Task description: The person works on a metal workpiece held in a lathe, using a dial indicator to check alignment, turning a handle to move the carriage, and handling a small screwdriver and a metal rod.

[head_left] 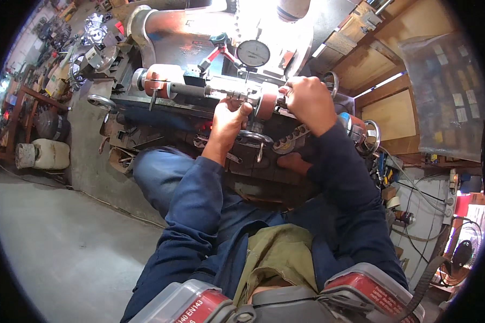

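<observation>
A shiny metal shaft (pixel 223 86) lies level across a bench machine, between two reddish-orange supports. My left hand (pixel 229 121) reaches it from below, fingers curled up against its underside and thumb by the right support (pixel 267 101). Just right of that support, my right hand (pixel 311 102) is closed with the fingers pinched at the spindle end; what they grip is mostly hidden. Above the shaft stands a round dial gauge (pixel 253 53), its stem pointing down to the metal. A red jointed arm (pixel 214 56) rises from a black magnetic base (pixel 194 77) beside the gauge.
Handwheels (pixel 255 139) stick out along the machine's front and sides. A wrench (pixel 229 154) lies below my left hand. Metal parts (pixel 96 32) crowd the far left. A white canister (pixel 42 154) stands on the left floor. Wooden framing (pixel 388 107) closes the right side.
</observation>
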Tool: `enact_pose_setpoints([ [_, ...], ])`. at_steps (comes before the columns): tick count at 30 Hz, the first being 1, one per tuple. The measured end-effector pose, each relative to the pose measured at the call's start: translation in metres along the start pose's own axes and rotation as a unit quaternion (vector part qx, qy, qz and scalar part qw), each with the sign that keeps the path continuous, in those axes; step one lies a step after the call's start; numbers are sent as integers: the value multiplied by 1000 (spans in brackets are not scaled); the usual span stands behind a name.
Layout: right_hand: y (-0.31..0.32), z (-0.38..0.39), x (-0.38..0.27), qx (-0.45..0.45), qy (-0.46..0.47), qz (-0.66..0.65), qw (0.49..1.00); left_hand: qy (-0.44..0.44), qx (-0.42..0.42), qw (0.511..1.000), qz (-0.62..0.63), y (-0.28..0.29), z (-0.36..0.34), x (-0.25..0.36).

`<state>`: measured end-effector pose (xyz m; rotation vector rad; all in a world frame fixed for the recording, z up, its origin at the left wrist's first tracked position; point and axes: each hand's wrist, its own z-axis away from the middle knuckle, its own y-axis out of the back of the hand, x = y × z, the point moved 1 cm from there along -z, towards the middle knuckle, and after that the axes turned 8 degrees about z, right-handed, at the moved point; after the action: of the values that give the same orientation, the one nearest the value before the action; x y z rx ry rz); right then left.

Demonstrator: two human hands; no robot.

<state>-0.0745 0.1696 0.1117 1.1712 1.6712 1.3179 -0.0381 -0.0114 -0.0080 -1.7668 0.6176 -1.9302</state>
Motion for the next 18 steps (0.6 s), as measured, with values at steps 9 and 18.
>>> enact_pose_setpoints([
  [9,-8,9,18,97,9,-180,979,11,-19,1000,12,-1,3,5],
  [18,-21,-4,34,-7,50,-319,946,19,-37,999,35,-5,3,10],
])
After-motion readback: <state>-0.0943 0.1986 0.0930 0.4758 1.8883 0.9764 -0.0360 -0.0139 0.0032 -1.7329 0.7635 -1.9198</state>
